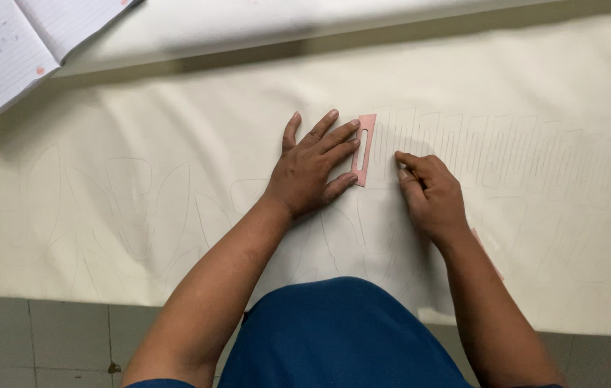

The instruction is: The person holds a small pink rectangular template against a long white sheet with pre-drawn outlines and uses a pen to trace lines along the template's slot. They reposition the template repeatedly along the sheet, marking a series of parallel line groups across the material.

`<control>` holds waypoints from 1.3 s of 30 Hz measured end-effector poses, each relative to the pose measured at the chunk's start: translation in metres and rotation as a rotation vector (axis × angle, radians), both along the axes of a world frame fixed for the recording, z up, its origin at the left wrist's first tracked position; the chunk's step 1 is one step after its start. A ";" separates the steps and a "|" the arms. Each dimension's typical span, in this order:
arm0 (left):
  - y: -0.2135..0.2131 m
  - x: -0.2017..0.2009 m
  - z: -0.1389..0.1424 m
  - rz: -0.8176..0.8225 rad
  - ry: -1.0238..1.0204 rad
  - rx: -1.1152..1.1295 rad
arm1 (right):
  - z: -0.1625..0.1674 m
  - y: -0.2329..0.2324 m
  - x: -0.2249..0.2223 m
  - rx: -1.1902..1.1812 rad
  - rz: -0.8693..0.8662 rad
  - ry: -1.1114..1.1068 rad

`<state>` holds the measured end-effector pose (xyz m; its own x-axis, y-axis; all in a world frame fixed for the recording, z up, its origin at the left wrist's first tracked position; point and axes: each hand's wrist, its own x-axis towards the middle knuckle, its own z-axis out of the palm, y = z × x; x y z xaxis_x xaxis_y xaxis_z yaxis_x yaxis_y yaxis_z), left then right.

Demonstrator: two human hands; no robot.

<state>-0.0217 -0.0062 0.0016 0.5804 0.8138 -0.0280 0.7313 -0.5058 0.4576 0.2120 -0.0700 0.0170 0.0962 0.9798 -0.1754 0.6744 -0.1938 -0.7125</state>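
A cream fabric sheet lies spread out, covered with faint pencil outlines. My left hand rests flat on it with fingers spread, the fingertips pressing the left edge of a narrow pink slotted template. My right hand is curled just right of the template, its fingers pinched together as if on a thin marking tool that I cannot make out. To the right runs a row of traced tall rectangles.
An open lined notebook lies at the top left on a paler surface. Grey floor tiles show below the fabric's near edge. Another pink piece peeks out under my right forearm.
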 end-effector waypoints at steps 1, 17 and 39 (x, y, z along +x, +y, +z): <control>-0.001 0.000 0.000 -0.001 0.001 0.011 | 0.002 -0.001 -0.001 -0.022 0.057 -0.057; -0.002 -0.006 -0.006 0.004 -0.016 0.046 | 0.020 0.015 -0.022 -0.118 0.211 -0.216; 0.000 -0.007 -0.006 -0.002 -0.010 0.062 | 0.016 0.014 -0.024 -0.107 0.158 -0.221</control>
